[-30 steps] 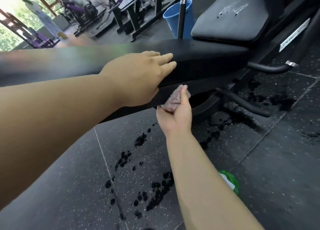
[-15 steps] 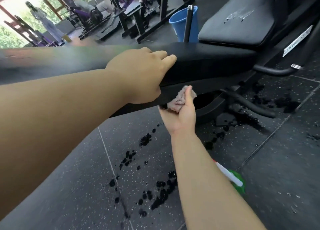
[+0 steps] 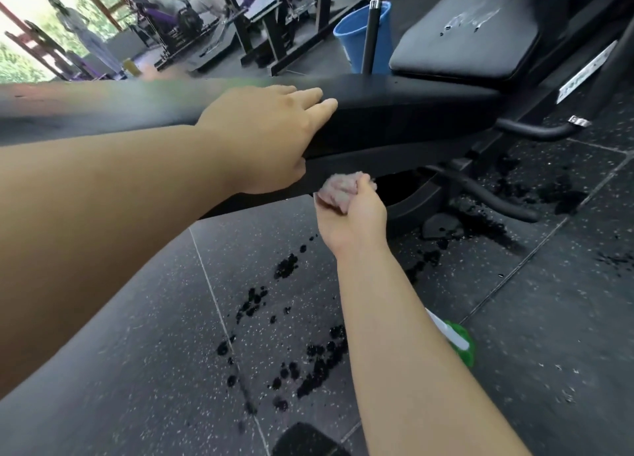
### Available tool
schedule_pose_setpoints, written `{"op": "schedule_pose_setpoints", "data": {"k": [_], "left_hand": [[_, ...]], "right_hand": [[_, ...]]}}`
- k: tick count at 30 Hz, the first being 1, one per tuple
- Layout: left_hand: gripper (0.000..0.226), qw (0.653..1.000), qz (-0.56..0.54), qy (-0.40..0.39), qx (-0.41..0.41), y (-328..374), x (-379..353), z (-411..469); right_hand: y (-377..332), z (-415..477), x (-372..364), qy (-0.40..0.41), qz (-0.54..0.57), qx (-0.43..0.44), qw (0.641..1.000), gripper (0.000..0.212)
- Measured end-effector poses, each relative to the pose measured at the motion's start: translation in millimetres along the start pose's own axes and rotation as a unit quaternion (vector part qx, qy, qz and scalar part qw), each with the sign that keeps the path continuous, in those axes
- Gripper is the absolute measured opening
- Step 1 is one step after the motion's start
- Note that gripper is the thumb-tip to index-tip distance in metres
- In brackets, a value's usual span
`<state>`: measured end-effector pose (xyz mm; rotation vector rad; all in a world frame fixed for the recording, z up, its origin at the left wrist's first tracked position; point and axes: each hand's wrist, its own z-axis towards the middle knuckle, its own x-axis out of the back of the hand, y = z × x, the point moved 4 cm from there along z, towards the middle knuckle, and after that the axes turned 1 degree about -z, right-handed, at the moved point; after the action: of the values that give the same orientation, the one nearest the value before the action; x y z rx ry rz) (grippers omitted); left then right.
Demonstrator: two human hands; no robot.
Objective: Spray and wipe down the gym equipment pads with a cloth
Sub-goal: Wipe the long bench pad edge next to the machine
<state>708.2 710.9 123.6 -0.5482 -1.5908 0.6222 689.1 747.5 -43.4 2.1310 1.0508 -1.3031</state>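
A long black bench pad [image 3: 404,112] runs across the view. My left hand [image 3: 267,136] rests flat on its top, fingers straight, with the thumb under its near edge. My right hand [image 3: 350,215] grips a bunched pinkish cloth [image 3: 338,189] against the underside of the pad's near edge. A second black pad [image 3: 463,40], spotted with spray droplets, lies at the back right. A green spray bottle with a white nozzle [image 3: 459,342] lies on the floor, partly hidden behind my right forearm.
Wet dark splashes [image 3: 319,356] mark the speckled rubber floor. A blue bucket [image 3: 353,33] and an upright black bar [image 3: 372,36] stand behind the bench. Black frame tubes [image 3: 494,198] run low at right. A person [image 3: 82,33] stands far left near racks.
My right hand has slid the cloth a little to the right along the pad's lower edge. The left hand stays on the pad top. The view has shifted slightly.
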Motion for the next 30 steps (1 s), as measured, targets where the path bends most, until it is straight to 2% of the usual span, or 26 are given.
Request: {"op": "schedule_pose_setpoints", "data": {"k": [2, 5, 8, 12, 17, 19, 24, 26, 28, 30], "left_hand": [[0.073, 1.000, 0.007, -0.002, -0.006, -1, 1, -2], [0.072, 1.000, 0.013, 0.000, -0.011, 2, -2, -1], [0.073, 0.999, 0.029, 0.018, -0.015, 2, -3, 2], [0.074, 0.999, 0.039, 0.024, -0.023, 2, -3, 1], [0.077, 0.999, 0.031, -0.004, -0.028, 1, 4, -9], [0.078, 0.999, 0.020, -0.005, -0.028, -3, 9, -23], [0.071, 0.996, 0.083, 0.014, -0.034, -26, 18, -87], [0.070, 0.994, 0.103, 0.025, 0.008, -37, 23, -99], [0.077, 0.990, 0.118, -0.003, 0.077, -48, 25, -98], [0.079, 0.988, 0.125, -0.023, 0.089, -48, 27, -98]], "right_hand": [[4, -4, -8, -0.026, 0.027, -0.014, 0.999, 0.036], [18, -24, -5, -0.053, -0.008, -0.035, 0.998, 0.041], [23, -38, 0, -0.051, 0.012, -0.017, 0.998, 0.032], [5, -15, -9, -0.053, 0.067, 0.006, 0.996, 0.034], [17, -29, -7, -0.069, 0.030, -0.005, 0.997, 0.032], [36, -44, -4, -0.070, 0.011, -0.023, 0.997, 0.026], [41, -42, -25, -0.100, 0.035, -0.011, 0.994, 0.035], [39, -39, -35, -0.093, 0.021, -0.009, 0.995, 0.027], [43, -42, -38, -0.081, 0.005, -0.004, 0.997, 0.026], [60, -54, -39, -0.082, -0.014, -0.029, 0.996, 0.024]]}}
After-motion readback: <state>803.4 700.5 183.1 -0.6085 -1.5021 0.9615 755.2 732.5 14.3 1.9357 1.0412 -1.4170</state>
